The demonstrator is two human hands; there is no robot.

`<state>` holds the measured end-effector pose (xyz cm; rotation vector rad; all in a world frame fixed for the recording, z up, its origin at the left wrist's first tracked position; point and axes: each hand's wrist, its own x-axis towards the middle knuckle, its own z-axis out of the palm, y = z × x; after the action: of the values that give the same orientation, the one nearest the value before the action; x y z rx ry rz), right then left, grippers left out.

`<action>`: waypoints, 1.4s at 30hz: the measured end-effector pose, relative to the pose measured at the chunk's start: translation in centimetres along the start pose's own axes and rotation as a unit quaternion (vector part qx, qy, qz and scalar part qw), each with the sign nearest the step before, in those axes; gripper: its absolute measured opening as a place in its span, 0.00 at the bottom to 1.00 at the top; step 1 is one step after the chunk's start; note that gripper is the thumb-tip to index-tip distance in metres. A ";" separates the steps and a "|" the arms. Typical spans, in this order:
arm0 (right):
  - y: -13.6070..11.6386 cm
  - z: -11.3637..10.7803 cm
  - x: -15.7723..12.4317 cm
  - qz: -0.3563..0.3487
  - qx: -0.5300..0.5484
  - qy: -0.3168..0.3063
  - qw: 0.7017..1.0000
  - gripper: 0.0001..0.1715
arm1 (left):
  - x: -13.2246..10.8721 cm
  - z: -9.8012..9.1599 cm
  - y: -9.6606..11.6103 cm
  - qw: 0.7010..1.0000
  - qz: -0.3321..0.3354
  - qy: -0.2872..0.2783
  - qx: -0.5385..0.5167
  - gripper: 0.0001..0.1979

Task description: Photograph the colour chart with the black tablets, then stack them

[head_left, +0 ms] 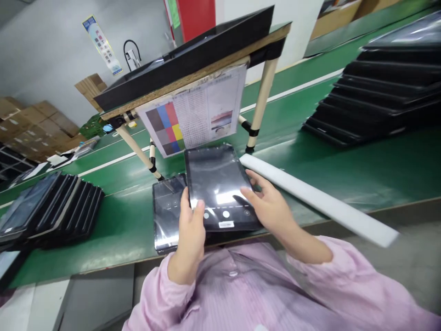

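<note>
Grips a shiny tablet point(220, 187) by both sides in left hand point(191, 229) and right hand point(274, 207) (likely to keep the screen point(214, 171) in sight).

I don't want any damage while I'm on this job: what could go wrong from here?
1. The held tablet might slip: the left hand and right hand grip it only near its side edges.
2. It could scrape the lower tablet, which it partly overlaps in this view.
3. The right sleeve might knock the white bar, whose near end juts past the edge of the green bench.
</note>
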<state>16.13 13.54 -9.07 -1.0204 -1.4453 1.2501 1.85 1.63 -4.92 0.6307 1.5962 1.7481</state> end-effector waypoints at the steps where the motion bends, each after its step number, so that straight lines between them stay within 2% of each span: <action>1: 0.0 0.2 -0.5 -0.039 0.013 0.004 0.999 0.40 | -0.3 -0.8 0.0 0.997 0.057 -0.012 0.054 0.33; 3: -0.2 0.8 -1.1 -0.106 0.056 0.010 0.993 0.41 | -0.6 -2.2 -0.2 0.973 0.168 -0.021 0.155 0.38; 6: -0.9 2.0 -1.0 -0.192 0.106 -0.011 0.976 0.34 | -0.8 -3.6 -0.7 0.920 0.293 0.039 0.256 0.47; 8: -1.1 2.9 -0.4 -0.173 0.154 -0.057 0.971 0.32 | -0.7 -4.0 -1.1 0.890 0.340 0.076 0.293 0.53; 10: -1.0 3.8 0.4 -0.106 0.200 -0.110 0.968 0.35 | -0.4 -4.2 -1.5 0.875 0.359 0.083 0.315 0.58; 12: -0.6 4.3 1.2 -0.041 0.207 -0.132 0.968 0.41 | -0.1 -4.2 -1.6 0.866 0.360 0.085 0.337 0.62; 15: 0.2 4.6 2.1 0.003 0.153 -0.105 0.983 0.45 | 0.0 -3.9 -1.5 0.863 0.336 0.102 0.364 0.65; 20: 0.7 4.5 2.9 0.003 0.104 -0.099 0.990 0.48 | 0.1 -3.3 -1.4 0.867 0.302 0.125 0.375 0.65; 28: -0.4 4.7 2.6 0.005 0.168 -0.134 0.977 0.46 | 0.3 -3.0 -1.9 0.872 0.272 0.135 0.384 0.65; 33: -0.5 4.7 2.6 0.005 0.183 -0.137 0.974 0.47 | 0.3 -3.2 -2.0 0.871 0.271 0.129 0.389 0.70; 42: -0.4 4.6 2.6 -0.003 0.167 -0.149 0.975 0.46 | 0.3 -3.3 -2.3 0.863 0.284 0.132 0.396 0.71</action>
<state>11.08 15.01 -8.58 -0.6208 -1.3908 1.6295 -0.40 -0.26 -7.62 1.4160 2.5438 1.5350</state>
